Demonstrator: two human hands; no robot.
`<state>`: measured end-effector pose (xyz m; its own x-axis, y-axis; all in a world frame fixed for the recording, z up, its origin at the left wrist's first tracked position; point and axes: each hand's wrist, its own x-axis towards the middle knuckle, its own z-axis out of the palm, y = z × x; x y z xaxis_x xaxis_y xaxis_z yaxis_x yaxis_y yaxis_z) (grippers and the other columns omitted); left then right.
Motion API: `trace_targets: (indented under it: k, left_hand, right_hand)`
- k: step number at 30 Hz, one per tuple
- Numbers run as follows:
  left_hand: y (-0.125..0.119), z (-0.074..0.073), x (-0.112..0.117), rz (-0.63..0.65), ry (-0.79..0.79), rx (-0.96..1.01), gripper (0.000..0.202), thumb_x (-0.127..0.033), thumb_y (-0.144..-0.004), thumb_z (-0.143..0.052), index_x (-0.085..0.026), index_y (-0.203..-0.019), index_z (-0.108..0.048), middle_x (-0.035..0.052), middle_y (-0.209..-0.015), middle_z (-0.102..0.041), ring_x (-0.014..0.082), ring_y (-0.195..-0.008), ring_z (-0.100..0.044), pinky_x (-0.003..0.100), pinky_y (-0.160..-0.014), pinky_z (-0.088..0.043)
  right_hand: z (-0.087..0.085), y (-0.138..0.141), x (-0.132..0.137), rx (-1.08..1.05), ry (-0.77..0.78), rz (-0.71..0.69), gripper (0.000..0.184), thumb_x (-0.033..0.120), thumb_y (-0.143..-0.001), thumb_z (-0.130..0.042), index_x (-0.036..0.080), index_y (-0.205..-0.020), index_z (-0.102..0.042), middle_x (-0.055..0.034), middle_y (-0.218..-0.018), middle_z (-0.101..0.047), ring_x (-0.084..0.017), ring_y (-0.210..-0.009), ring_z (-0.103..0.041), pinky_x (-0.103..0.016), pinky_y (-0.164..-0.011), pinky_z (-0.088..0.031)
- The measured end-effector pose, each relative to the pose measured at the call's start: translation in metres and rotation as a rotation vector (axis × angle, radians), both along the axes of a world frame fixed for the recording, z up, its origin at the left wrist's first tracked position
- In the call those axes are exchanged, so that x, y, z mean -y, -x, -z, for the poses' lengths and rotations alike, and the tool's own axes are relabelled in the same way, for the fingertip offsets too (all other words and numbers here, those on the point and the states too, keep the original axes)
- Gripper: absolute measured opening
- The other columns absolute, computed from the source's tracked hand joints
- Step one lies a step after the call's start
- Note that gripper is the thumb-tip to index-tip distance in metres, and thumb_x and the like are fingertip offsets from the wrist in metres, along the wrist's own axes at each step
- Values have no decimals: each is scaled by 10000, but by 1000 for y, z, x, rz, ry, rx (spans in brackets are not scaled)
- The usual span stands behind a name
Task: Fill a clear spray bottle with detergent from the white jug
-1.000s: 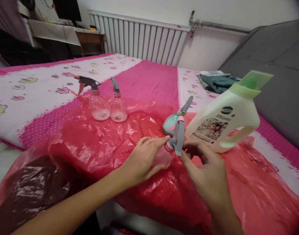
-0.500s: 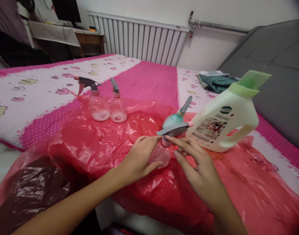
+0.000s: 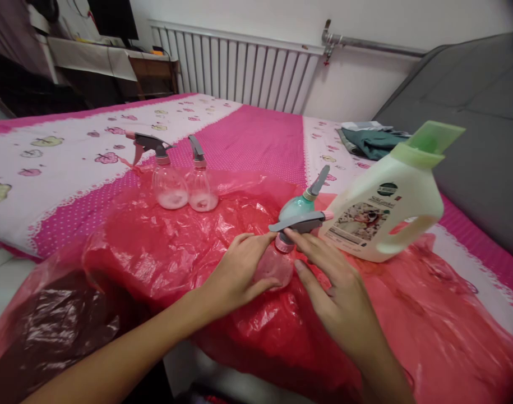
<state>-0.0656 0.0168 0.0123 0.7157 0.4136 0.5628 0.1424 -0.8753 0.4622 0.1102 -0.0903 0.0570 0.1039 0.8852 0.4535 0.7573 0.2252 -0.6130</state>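
Note:
A small clear spray bottle (image 3: 277, 268) stands on red plastic sheeting (image 3: 176, 247) over the bed. My left hand (image 3: 239, 275) wraps round its body. The fingers of my right hand (image 3: 327, 280) pinch the pink collar under its grey trigger head (image 3: 298, 223), which points sideways. Just behind it stands a teal spray bottle (image 3: 296, 206). A large pale green detergent jug (image 3: 391, 202) leans at the right.
Two more clear spray bottles (image 3: 184, 182) with a little white liquid stand at the sheet's far left edge. Folded dark green cloth (image 3: 371, 140) lies at the back right. A grey headboard (image 3: 470, 112) rises on the right, a white radiator (image 3: 239, 67) behind the bed.
The grey trigger head went from upright in my right hand to lying sideways on the bottle's neck. My right fingers shifted down to the collar. My left hand stayed round the bottle.

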Motion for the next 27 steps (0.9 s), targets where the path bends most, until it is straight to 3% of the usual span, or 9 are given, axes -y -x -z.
trace_targets:
  k: [8,16,21,27]
  left_hand:
    - [1,2,-1,8,12,-8,636,-444,-1018,-604,-247,-1529,-280,162,-1404,-578,345,-1281,-578,586,-1097,-426]
    - [2,-1,1,11,48,-2,621,-449,-1014,-615,-249,-1515,-309,144,-1395,-587,341,-1267,-585,570,-1091,-433]
    - [2,-6,3,41,87,11,614,-448,-1034,-587,-259,-1539,-292,128,-1396,-596,333,-1239,-596,534,-1064,-455]
    - [2,-6,2,38,99,-20,607,-449,-1018,-629,-256,-1509,-330,125,-1366,-610,321,-1236,-595,560,-1108,-405]
  right_hand:
    - [2,1,0,18,-36,0,470,188,-994,-515,402,-1410,-570,87,-1402,-657,-143,-1304,-579,-358,-1098,-478]
    - [6,6,-3,-80,-45,8,454,233,-981,-547,448,-1381,-564,73,-1385,-665,-202,-1273,-613,-486,-1099,-487]
    - [7,5,-3,-165,-66,10,365,243,-962,-588,399,-1291,-617,25,-1296,-699,-202,-1160,-658,-454,-1049,-511]
    - [5,5,-2,-235,-30,-14,322,245,-962,-595,398,-1245,-598,36,-1221,-698,-172,-1125,-651,-387,-1001,-512]
